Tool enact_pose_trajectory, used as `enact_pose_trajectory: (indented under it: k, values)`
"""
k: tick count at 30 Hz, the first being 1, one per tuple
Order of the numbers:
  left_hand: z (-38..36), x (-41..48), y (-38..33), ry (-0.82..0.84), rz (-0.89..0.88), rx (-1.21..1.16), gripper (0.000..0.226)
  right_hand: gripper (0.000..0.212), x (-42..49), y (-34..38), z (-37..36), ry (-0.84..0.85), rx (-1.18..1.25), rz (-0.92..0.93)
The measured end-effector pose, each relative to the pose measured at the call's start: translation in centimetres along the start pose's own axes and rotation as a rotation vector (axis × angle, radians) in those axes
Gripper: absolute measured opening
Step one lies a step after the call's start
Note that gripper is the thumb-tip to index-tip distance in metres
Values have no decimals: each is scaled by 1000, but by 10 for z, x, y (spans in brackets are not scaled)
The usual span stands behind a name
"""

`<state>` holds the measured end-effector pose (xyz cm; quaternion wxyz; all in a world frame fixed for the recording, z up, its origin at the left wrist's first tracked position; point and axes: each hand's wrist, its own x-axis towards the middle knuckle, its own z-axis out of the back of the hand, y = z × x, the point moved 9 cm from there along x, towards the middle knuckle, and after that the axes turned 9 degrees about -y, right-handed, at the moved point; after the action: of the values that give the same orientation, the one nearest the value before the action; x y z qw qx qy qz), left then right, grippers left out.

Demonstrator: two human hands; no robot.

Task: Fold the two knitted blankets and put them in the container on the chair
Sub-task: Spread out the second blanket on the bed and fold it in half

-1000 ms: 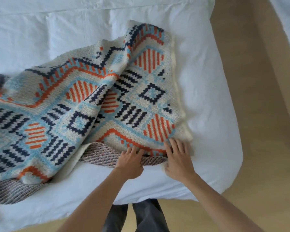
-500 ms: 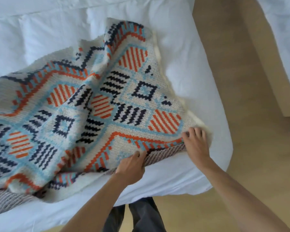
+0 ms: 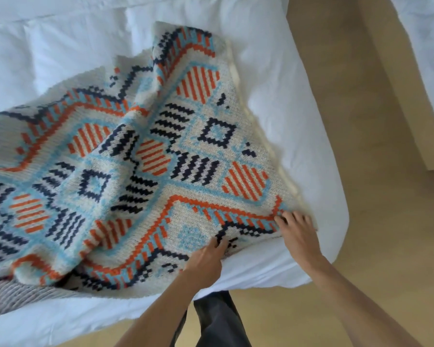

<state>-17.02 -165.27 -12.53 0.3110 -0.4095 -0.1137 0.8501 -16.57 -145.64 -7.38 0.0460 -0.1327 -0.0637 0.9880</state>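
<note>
The patterned blanket (image 3: pixel 145 169) is found on the bed (image 3: pixel 286 101), spread over the white cover and reaching the bed's near right corner. It is knitted in cream, light blue, orange and navy, with diamonds and striped blocks. It does not lie flat: a raised fold runs through its middle and loose creases are noted towards the near edge. Its left part runs out of the picture.

The grey blanket (image 3: pixel 13 296) is seen at the lower left, partly covered by the patterned blanket, with only a ribbed strip exposed along the bed's near edge.

The left hand (image 3: pixel 206 256) is placed at the near edge of the patterned blanket, which is gripped there: the thumb lies on top of the knit and the other fingers are curled onto the border. The right hand (image 3: pixel 298 231) is laid on the near right corner of the same blanket. Its fingers (image 3: pixel 290 217) are spread and rest on the orange and blue border, palm down, with nothing closed inside them. The two hands are set near each other along the same edge, apart and not touching.

Both forearms are bare. Dark trousers (image 3: pixel 218 319) are visible between them, below the bed's edge. A tan floor (image 3: pixel 361 246) lies to the right of the bed, and more white bedding (image 3: pixel 426 46) is recorded at the upper right, well apart from the blankets.
</note>
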Motion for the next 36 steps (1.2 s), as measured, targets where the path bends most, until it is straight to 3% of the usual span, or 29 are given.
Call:
enact_pose_trajectory:
  k: [3,8,13,19,22,27,32,36]
  values:
    - [1,-4,0,43,36,-123,43,37,6,4,-3,143,18,-46]
    - [28,-21,52,-37,198,-145,41,66,28,98,12,176,242,226]
    - [57,-69,138,-146,391,-143,37,44,36,203,29,149,328,399]
    - [70,-150,247,-243,611,-3,44,34,25,323,45,176,494,428]
    - [69,-187,291,-280,635,84,36,35,17,376,55,177,557,437]
    - [62,-234,356,-242,618,118,50,37,11,465,69,174,594,462]
    - [69,-285,441,-304,670,104,39,33,15,556,95,62,584,476]
    - [73,-319,510,-330,742,25,46,25,42,614,121,-48,550,439]
